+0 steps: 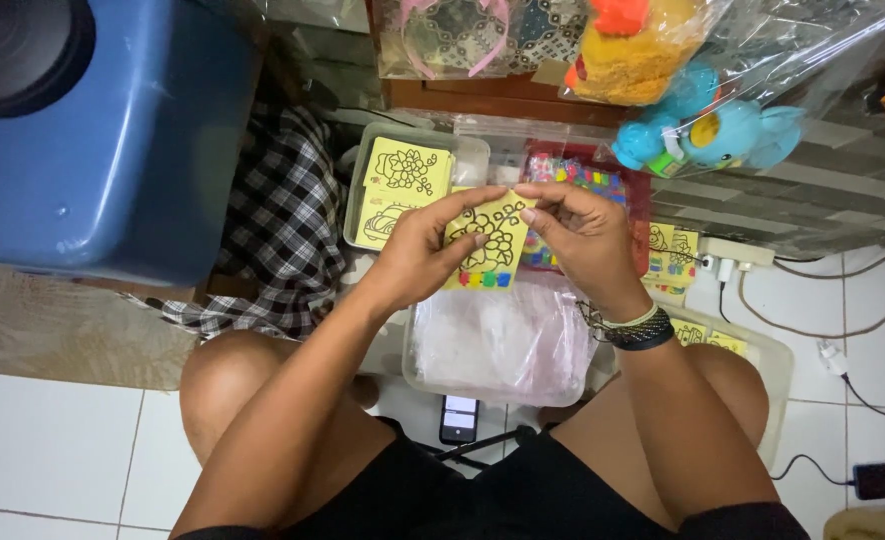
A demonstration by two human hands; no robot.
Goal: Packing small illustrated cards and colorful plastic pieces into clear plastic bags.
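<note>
Both my hands hold one small yellow card (491, 245) with a black outline drawing of grapes and a strip of colour patches along its bottom edge. My left hand (418, 250) pinches its left side, thumb across the front. My right hand (581, 235) grips the top right corner with fingertips. The card hangs above a clear plastic tub (503, 345) filled with crumpled clear bags, between my knees.
A second clear tub (358, 190) at the back left holds more yellow cards (406, 180). A blue bin (103, 140) stands far left, checked cloth (283, 220) beside it. Bagged toys (703, 125) hang at the upper right. A power strip (733, 255), cables and a phone (459, 418) lie on the tiles.
</note>
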